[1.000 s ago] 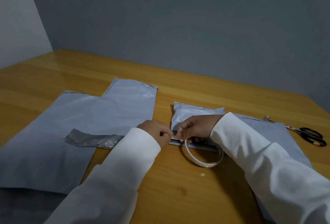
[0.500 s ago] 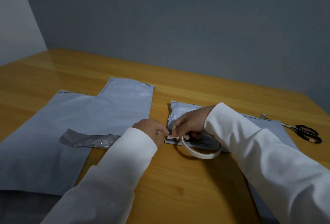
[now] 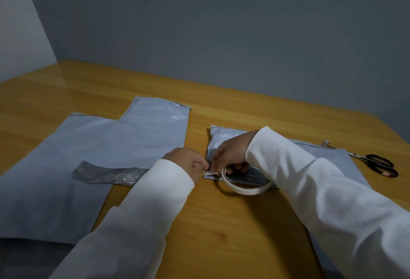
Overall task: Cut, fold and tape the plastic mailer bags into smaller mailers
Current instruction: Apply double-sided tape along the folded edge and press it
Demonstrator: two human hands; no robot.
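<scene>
Head view, wooden table point(image 3: 221, 234); both hands are working at the near-left corner of a small folded grey mailer point(image 3: 224, 138), which is lying right of centre on the table, its far edge puffed and its near edge folded over as a darker flap.

Left hand point(image 3: 187, 160): fingers are curling in and pinching a small white tape end point(image 3: 209, 173) at that corner; grasping the tape, knuckles facing up.

Right hand point(image 3: 230, 156): thumb and forefinger are pinching the same tape end from the other side, touching the left fingertips; the remaining fingers are curling through the white tape roll point(image 3: 245, 188), which is standing tilted against the mailer's near edge with its lower rim resting on the table; so this hand is grasping both tape and roll.

A large uncut grey mailer sheet point(image 3: 99, 145) is lying flat well to the left, stepped in outline at its far edge; a crinkled darker strip point(image 3: 108, 175) is lying across its near-right part, running under the left sleeve point(image 3: 137, 223).

A further grey sheet point(image 3: 332, 161) is lying under the right sleeve point(image 3: 321, 201), just behind the small mailer; black-handled scissors point(image 3: 375, 164) are resting at its far-right edge, blades pointing left.
</scene>
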